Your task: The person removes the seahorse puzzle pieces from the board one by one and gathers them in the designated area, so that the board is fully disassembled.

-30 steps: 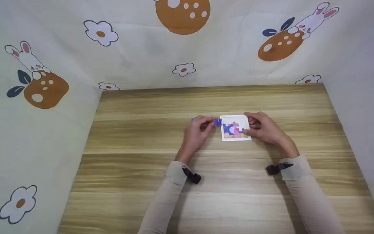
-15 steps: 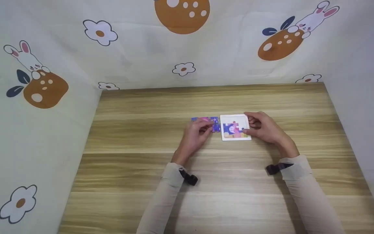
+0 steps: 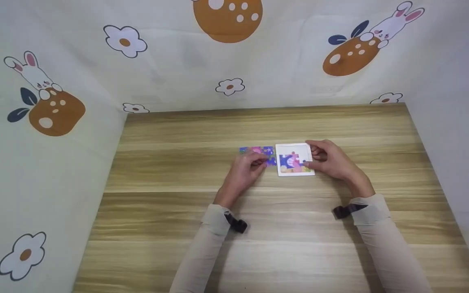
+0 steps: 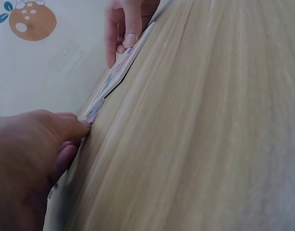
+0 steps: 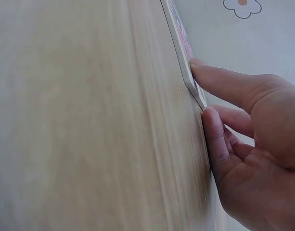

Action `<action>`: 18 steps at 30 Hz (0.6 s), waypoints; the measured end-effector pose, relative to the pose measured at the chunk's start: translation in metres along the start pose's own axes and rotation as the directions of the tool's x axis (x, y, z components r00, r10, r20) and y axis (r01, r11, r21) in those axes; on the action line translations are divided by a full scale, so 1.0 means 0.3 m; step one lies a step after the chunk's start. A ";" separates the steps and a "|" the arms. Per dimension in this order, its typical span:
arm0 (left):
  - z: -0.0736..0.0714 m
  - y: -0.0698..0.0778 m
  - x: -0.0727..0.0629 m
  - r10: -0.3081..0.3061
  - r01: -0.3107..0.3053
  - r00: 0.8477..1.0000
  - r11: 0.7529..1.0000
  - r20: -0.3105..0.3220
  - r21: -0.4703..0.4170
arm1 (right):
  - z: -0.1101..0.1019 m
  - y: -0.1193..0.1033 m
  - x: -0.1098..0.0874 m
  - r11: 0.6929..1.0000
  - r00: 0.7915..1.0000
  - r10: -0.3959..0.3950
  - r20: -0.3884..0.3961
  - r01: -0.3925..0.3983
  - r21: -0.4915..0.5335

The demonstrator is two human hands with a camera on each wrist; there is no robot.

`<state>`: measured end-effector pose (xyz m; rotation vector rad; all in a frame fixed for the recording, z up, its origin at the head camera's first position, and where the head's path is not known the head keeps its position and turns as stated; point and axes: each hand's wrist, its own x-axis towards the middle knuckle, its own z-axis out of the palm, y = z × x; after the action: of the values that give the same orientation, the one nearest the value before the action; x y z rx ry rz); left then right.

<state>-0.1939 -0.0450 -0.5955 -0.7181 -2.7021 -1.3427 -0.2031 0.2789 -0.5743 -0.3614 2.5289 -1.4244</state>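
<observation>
In the head view I have the left hand [image 3: 242, 171] at the loose pieces [image 3: 269, 150], beside the part-filled frame [image 3: 286, 148], probably choosing one. Left wrist: its fingers [image 4: 79, 127] touch a piece [image 4: 95, 111]; pinched or not, I can't tell. Right wrist: the right hand [image 5: 262, 130] grips the frame; next likely calls for lifting a piece across.

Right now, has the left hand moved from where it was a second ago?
Yes: in the head view, the left hand has shifted slightly leftward and nearer the person, judged against the table.
</observation>
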 end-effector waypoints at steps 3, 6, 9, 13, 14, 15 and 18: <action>-0.001 0.005 0.003 -0.013 0.013 1.000 1.000 0.004 0.005 | -0.001 0.000 0.000 1.000 1.000 -0.003 0.001 0.003 -0.011; -0.002 0.007 0.005 -0.019 0.019 1.000 1.000 0.000 0.017 | -0.002 0.000 0.001 1.000 1.000 -0.008 -0.001 0.008 -0.009; -0.001 0.006 0.008 -0.019 0.019 1.000 0.999 -0.008 0.027 | -0.002 0.003 0.002 1.000 1.000 -0.020 -0.006 0.020 -0.001; 0.001 0.005 0.011 -0.020 0.020 1.000 0.999 -0.014 0.030 | -0.002 0.005 0.003 1.000 1.000 -0.020 -0.006 0.020 -0.001; 0.002 0.006 0.011 -0.020 0.021 1.000 0.999 -0.015 0.033 | -0.002 0.005 0.003 1.000 1.000 -0.018 -0.005 0.018 -0.005; 0.002 0.007 0.011 -0.022 0.022 1.000 0.999 -0.014 0.036 | -0.002 0.004 0.003 1.000 1.000 -0.014 -0.003 0.014 -0.005; 0.002 0.009 0.010 -0.028 0.028 1.000 0.999 -0.014 0.042 | -0.001 0.002 0.002 1.000 1.000 -0.011 0.000 0.011 -0.010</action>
<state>-0.1955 -0.0419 -0.5932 -0.6682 -2.7314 -1.2878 -0.2037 0.2791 -0.5747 -0.3773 2.5386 -1.4165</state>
